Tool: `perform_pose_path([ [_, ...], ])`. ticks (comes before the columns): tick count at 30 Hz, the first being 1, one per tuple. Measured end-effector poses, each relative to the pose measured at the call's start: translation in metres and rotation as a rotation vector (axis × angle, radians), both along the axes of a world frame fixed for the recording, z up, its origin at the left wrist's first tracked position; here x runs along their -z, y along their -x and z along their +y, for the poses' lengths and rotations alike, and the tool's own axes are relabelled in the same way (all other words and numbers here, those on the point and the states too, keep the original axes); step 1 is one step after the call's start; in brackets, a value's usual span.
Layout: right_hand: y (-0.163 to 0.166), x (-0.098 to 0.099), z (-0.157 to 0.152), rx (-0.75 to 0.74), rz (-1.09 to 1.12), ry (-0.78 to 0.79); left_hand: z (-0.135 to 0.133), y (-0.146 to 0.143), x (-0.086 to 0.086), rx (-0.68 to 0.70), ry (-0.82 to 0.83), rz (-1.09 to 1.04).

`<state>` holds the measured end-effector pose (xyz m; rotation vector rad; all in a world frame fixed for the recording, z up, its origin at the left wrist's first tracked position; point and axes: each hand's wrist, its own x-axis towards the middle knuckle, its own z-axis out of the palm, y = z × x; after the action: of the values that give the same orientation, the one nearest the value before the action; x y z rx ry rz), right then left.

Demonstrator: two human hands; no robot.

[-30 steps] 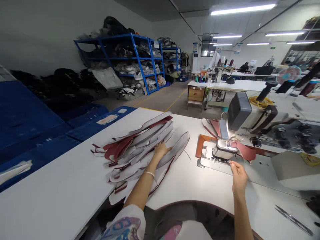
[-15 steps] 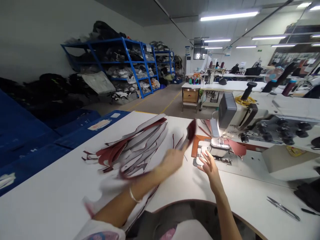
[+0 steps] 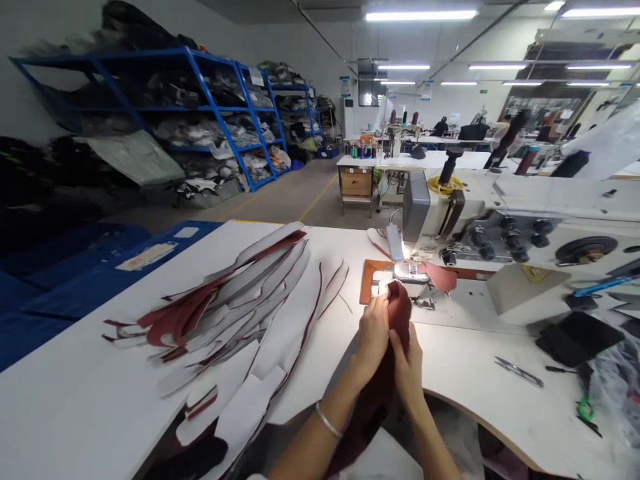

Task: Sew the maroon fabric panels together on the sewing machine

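Item: dark red cut panel of leather-like sheet (image 3: 400, 308), held up over the table edge, just in front of the needle area of the white industrial sewing machine (image 3: 500, 213); lower part hangs btw the forearms toward the lap. Left hand (image 3: 373, 330): fingers closed on panel's left edge near top. Right hand (image 3: 407, 363): closed on it lower down; the two hands touch. Handling, est.: light, limp, folds under own wt; face prob. smooth, so pinch at edges w/ both hands, close to top. Adj.: fanned stack of white-backed dark red cut pieces (image 3: 240, 313) on white worktable (image 3: 75, 400), left; silver thread snips (image 3: 520, 372), right.
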<state>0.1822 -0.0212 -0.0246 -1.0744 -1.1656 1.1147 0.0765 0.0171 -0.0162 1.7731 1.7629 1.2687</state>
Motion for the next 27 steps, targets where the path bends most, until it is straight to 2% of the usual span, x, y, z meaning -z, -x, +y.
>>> perform_pose_path([
  [3, -0.013, 0.001, 0.002, -0.015, 0.291, 0.183, 0.017, 0.003, -0.011, 0.111, 0.032, -0.009],
  [6, -0.033, 0.01, 0.017, -0.028, 0.61, 0.429, 0.041, 0.015, -0.019, 0.279, 0.018, -0.151],
  [9, -0.047, 0.018, 0.035, -0.012, 0.714, 0.533, 0.064, 0.02, -0.022, 0.356, 0.008, -0.177],
  [11, -0.052, 0.019, 0.047, -0.004, 0.705, 0.494, 0.071, 0.014, -0.021, 0.302, -0.012, -0.113],
  [13, -0.058, 0.012, 0.059, -0.027, 0.635, 0.351, 0.071, 0.006, -0.02, 0.248, -0.046, -0.052],
  [16, -0.067, -0.004, 0.079, -0.086, 0.39, 0.163, 0.068, -0.003, -0.018, 0.231, -0.089, -0.013],
  [19, -0.069, -0.014, 0.098, 0.003, 0.156, 0.198, 0.072, 0.0, -0.019, 0.268, -0.079, -0.072],
  [21, -0.065, -0.011, 0.108, 0.064, 0.167, 0.206, 0.079, 0.005, -0.02, 0.304, -0.052, -0.149],
  [23, -0.059, -0.003, 0.113, 0.108, 0.27, 0.174, 0.088, 0.009, -0.02, 0.321, -0.045, -0.217],
  [27, -0.049, 0.013, 0.116, 0.343, 0.362, 0.152, 0.097, 0.002, -0.022, 0.294, -0.151, -0.21],
])
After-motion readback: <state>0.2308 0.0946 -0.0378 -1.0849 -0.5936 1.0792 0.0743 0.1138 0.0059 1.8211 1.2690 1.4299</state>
